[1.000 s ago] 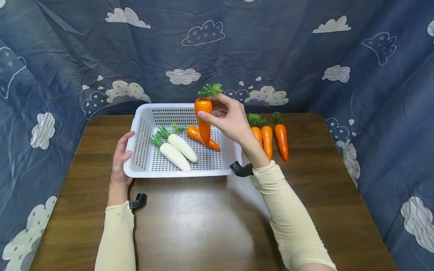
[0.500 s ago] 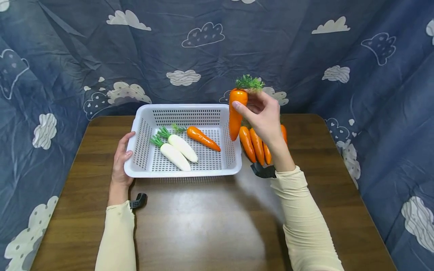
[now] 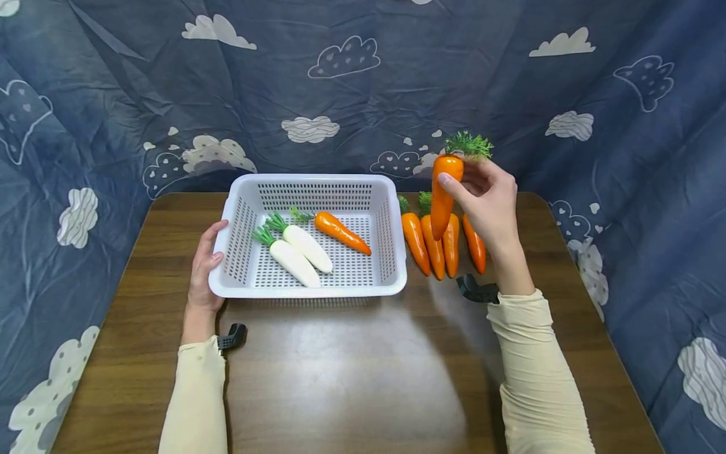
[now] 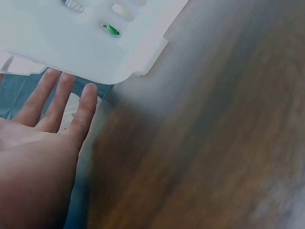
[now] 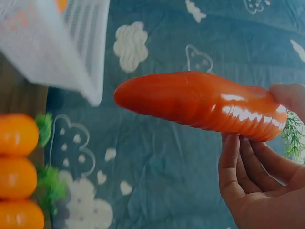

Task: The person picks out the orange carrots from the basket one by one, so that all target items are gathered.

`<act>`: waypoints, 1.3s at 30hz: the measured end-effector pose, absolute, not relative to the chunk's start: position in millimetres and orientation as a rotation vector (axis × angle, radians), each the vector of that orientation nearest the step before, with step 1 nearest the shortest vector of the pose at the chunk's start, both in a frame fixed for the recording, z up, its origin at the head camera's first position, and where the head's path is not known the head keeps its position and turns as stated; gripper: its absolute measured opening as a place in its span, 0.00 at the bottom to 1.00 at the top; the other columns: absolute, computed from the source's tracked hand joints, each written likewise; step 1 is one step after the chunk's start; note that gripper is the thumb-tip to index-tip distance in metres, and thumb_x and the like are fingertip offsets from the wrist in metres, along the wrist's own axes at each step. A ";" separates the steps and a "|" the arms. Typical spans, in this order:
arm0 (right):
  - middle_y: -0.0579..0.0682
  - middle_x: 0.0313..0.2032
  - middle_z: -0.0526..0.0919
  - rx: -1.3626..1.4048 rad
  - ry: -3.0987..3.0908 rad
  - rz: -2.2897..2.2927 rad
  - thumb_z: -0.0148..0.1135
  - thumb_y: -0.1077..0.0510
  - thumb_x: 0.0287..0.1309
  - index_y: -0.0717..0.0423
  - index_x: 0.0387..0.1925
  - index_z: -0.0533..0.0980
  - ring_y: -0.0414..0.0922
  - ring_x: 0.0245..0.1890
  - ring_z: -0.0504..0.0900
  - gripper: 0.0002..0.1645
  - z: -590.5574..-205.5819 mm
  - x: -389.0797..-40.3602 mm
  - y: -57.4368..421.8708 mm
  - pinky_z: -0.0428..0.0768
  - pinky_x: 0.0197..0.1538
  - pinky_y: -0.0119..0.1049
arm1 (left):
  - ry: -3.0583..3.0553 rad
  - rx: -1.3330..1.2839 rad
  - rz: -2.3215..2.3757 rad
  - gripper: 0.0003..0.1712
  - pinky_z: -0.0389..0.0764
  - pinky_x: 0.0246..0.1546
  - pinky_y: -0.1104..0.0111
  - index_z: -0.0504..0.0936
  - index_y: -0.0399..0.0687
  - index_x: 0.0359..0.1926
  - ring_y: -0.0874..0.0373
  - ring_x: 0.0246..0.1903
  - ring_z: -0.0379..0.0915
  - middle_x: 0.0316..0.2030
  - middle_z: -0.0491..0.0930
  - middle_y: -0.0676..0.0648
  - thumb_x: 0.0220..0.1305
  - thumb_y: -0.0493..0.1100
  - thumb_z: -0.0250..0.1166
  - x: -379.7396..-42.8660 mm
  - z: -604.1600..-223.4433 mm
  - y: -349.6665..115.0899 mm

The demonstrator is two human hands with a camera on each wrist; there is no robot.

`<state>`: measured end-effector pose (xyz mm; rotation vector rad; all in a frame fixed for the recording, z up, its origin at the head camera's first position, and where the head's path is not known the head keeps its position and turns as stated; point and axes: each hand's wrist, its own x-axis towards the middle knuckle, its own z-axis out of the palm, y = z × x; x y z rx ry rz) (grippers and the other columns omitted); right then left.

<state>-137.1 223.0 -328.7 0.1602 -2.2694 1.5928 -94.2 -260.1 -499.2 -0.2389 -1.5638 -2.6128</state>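
Note:
My left hand (image 3: pixel 203 274) touches the left side of a white perforated plastic basket (image 3: pixel 309 292); its fingers look straight against the basket in the left wrist view. Inside the basket lie two white radishes (image 3: pixel 295 263) with green tops and one orange carrot (image 3: pixel 343 234). My right hand (image 3: pixel 492 200) holds another carrot (image 3: pixel 445 205) pinched near its leafy end, tip pointing down, above a row of carrots on the table. In the right wrist view the thumb and fingers grip this carrot (image 5: pixel 200 101) on opposite sides at its thick end.
Several carrots (image 3: pixel 416 244) lie side by side on the wooden table (image 3: pixel 351 366), right of the basket, with a gap before the rightmost one (image 3: pixel 475 247). A dark blue cloud-patterned cloth (image 3: pixel 272 75) hangs behind and around the table.
My right hand has carried the carrot rightward, from over the basket to over the carrots on the table. The left hand, the basket and its contents stay put.

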 end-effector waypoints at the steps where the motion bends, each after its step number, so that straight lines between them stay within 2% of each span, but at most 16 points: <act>1: 0.51 0.49 0.88 0.154 -2.269 1.588 0.77 0.55 0.60 0.58 0.59 0.83 0.42 0.45 0.87 0.26 -330.5 -136.7 226.9 0.83 0.51 0.25 | -1.562 -0.239 -2.613 0.37 0.79 0.55 0.60 0.68 0.52 0.76 0.41 0.66 0.62 0.78 0.59 0.42 0.65 0.41 0.50 -94.3 -499.0 -259.9; 9: 0.45 0.47 0.87 0.070 -2.339 1.534 0.77 0.54 0.61 0.58 0.60 0.83 0.39 0.44 0.86 0.27 -350.4 -136.9 256.8 0.82 0.49 0.22 | -1.586 -0.225 -2.617 0.37 0.78 0.57 0.60 0.67 0.52 0.77 0.41 0.66 0.62 0.78 0.58 0.43 0.65 0.40 0.47 -93.9 -498.4 -260.1; 17: 0.39 0.42 0.86 -0.102 -2.547 1.350 0.76 0.45 0.61 0.58 0.59 0.82 0.32 0.41 0.83 0.31 -365.9 -136.2 292.6 0.78 0.46 0.17 | -1.586 -0.240 -2.624 0.37 0.78 0.57 0.59 0.66 0.51 0.77 0.40 0.67 0.61 0.78 0.57 0.42 0.66 0.40 0.48 -93.7 -498.6 -261.3; 23: 0.35 0.39 0.84 -0.200 -2.623 1.213 0.75 0.38 0.60 0.57 0.59 0.83 0.30 0.37 0.81 0.35 -382.2 -138.0 318.6 0.76 0.43 0.18 | -1.604 -0.232 -2.613 0.37 0.78 0.57 0.59 0.66 0.52 0.77 0.40 0.66 0.61 0.78 0.58 0.42 0.66 0.41 0.49 -94.7 -498.4 -261.6; 26: 0.38 0.39 0.83 -0.238 -2.654 1.153 0.74 0.36 0.60 0.58 0.59 0.83 0.29 0.36 0.79 0.36 -390.0 -138.9 329.9 0.74 0.41 0.19 | -1.615 -0.227 -2.609 0.37 0.79 0.57 0.60 0.66 0.52 0.77 0.40 0.66 0.61 0.78 0.58 0.42 0.66 0.41 0.49 -95.2 -498.2 -261.2; 34: 0.60 0.48 0.85 -0.278 -2.775 1.017 0.70 0.34 0.63 0.61 0.60 0.81 0.25 0.34 0.73 0.39 -407.2 -142.8 354.6 0.70 0.39 0.20 | -1.629 -0.225 -2.610 0.36 0.78 0.57 0.59 0.67 0.54 0.76 0.41 0.66 0.62 0.77 0.57 0.42 0.66 0.41 0.48 -94.9 -496.6 -260.8; 39: 0.63 0.48 0.85 -0.296 -2.831 0.978 0.69 0.34 0.64 0.63 0.60 0.81 0.30 0.35 0.74 0.39 -418.5 -146.5 364.3 0.70 0.38 0.22 | -1.629 -0.226 -2.608 0.36 0.77 0.59 0.59 0.67 0.54 0.76 0.41 0.67 0.61 0.78 0.56 0.43 0.66 0.42 0.49 -93.8 -495.2 -261.0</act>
